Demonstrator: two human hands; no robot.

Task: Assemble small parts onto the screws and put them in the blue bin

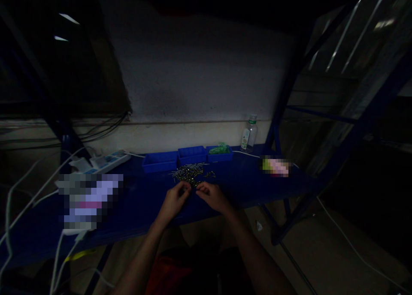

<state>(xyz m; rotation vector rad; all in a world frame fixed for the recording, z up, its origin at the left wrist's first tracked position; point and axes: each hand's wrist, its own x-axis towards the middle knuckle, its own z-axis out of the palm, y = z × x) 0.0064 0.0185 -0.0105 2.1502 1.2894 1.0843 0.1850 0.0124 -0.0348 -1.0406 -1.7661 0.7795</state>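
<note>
A loose pile of thin shiny metal pieces, like screws or pins (189, 171), lies on the blue tabletop (138, 200). At its near edge are small brassy bits (193, 182). My left hand (176, 197) is beside them with thumb and fingers pinched together. Facing it, my right hand (212, 195) has its fingers curled and thumb pressed in, the tips a short gap from the left ones. Whatever lies between the fingertips of either hand is too small and dark to name. A few pieces (210, 174) lie apart to the right of the pile.
Three blue bins (160, 161) stand in a row behind the pile; the right one holds green plastic (220, 149). A clear bottle (249, 134) is at the back right. Power strip (111, 162) and white cables crowd the left. Blurred items (277, 167) lie at both sides.
</note>
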